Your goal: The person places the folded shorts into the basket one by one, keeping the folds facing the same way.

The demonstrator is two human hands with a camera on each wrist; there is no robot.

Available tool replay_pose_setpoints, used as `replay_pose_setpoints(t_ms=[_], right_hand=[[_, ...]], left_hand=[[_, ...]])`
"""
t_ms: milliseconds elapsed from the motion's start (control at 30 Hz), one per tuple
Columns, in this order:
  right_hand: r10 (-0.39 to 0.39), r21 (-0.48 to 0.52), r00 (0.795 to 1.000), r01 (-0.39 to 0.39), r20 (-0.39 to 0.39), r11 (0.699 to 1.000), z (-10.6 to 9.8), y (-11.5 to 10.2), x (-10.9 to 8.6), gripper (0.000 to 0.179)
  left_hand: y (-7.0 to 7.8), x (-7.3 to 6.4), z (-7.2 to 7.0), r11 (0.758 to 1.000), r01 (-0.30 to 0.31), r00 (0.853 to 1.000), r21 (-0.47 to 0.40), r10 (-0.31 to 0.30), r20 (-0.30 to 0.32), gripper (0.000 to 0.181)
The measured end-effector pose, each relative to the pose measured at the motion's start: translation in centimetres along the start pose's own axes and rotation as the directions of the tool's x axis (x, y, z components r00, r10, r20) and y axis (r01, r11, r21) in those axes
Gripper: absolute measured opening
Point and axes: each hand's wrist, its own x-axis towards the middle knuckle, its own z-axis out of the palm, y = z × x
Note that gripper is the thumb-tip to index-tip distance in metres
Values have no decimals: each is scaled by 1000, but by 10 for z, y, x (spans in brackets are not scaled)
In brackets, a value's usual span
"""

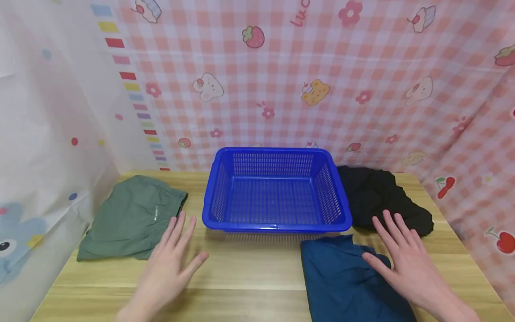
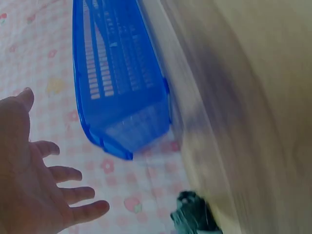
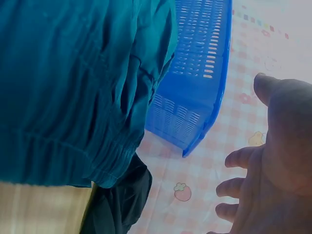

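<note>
A blue plastic basket (image 1: 277,226) with slotted walls stands at the back middle of the table, nothing inside it. My left hand (image 1: 169,264) is spread with straight fingers, nearest to a green garment (image 1: 128,214) lying folded at the left. On the right, my right hand (image 1: 410,264) hovers with spread fingers over the edge of a dark blue garment (image 1: 342,281), which has a gathered waistband (image 3: 107,161). Behind that hand lies a crumpled black garment (image 1: 374,197), beside the basket's right side. Neither hand holds anything.
The wooden table (image 1: 241,277) meets a pink checked cloth backdrop (image 1: 281,58) along its back edge. White cloth (image 1: 48,112) hangs at the left, and more checked cloth (image 1: 483,156) closes off the right side.
</note>
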Motion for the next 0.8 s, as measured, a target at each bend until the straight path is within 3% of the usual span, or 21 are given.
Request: replay_pose_setpoints(t_ms=[300,500,667,800], right_hand=[[-28,62,1000,28,-4,998,11,6,-5,85],[33,84,997,-40,73,996,15,9,-7,84],[55,103,992,-66,109,992,20,15,-11,85],[66,109,989,-80,130,991,24,21,-14,86]], left_hand=[[22,-7,20,989,-139,983,-53,131,-131,79],[38,-6,34,977,-200,972,-74,188,-141,75],[52,-8,43,955,-290,946,-59,277,-170,70],[62,-9,49,940,-335,936,-69,324,-138,69]])
